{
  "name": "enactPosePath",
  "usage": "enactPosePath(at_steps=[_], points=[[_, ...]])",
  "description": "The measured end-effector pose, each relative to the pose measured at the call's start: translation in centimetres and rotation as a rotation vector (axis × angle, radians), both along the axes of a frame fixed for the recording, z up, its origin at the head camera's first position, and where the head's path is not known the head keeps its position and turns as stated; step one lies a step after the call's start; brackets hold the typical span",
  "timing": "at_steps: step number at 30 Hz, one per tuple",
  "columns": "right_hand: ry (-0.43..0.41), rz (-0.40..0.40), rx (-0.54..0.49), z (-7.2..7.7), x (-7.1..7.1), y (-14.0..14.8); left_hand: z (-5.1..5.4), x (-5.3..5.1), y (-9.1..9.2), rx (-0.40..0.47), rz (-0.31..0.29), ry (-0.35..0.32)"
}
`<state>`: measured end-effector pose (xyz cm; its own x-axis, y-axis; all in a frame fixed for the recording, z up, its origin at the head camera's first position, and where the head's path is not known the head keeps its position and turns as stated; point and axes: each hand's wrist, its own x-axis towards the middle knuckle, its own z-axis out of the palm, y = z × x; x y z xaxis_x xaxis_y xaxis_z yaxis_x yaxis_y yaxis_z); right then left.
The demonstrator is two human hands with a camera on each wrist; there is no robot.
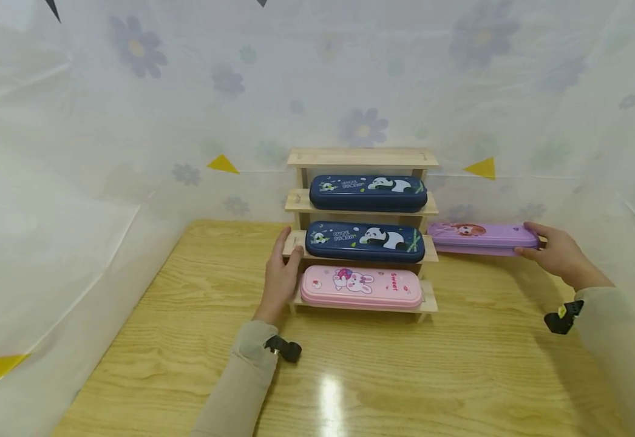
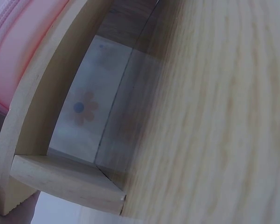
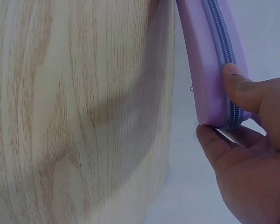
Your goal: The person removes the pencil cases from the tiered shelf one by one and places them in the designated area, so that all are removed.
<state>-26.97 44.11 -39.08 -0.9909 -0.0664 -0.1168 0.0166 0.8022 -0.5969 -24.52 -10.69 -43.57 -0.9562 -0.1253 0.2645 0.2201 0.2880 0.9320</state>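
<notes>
While the left hand [image 1: 280, 280] steadies the left end of a wooden rack [image 1: 362, 158], the step in hand looks like positioning a case beside it with the other hand. At the rack's left edge, the left thumb lies at the front of the shelf 2nd from the bottom, fingers along its end, so the hand appears to grip that corner. The rack stands toward the back edge of the tabletop [image 1: 432, 376] and has 4 stepped shelves. On the lowest lies a pink case [image 1: 361, 286]; on the 2 shelves above lie the lower panda case [image 1: 365, 241] and the upper panda case [image 1: 368, 193], both dark blue. Right of the rack, near the tabletop's back edge, is the purple case [image 1: 500, 240], seemingly raised off the wood; whether its left end touches the rack I cannot tell. The right hand [image 1: 560, 254] pinches its right end, thumb on the zipper [image 3: 217, 28] side. The next move, as I judge it, calls for a firm pinch, since a case held at 1 end may tip, and for care near the shelf corners.
</notes>
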Motion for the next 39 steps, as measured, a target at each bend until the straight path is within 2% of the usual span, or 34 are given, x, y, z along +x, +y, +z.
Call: enactPosePath(at_steps=[18, 24, 39], points=[[-0.024, 0.006, -0.054, -0.9, -0.4, 0.3, -0.1, -0.1, 0.1, 0.018, -0.007, 0.010], [0.023, 0.019, -0.033, -1.2, -0.6, 0.3, -0.2, -0.2, 0.0, 0.019, -0.001, -0.002], [0.052, 0.016, -0.087, -0.9, 0.5, -0.2, -0.6, -0.3, -0.1, 0.013, -0.007, -0.003]])
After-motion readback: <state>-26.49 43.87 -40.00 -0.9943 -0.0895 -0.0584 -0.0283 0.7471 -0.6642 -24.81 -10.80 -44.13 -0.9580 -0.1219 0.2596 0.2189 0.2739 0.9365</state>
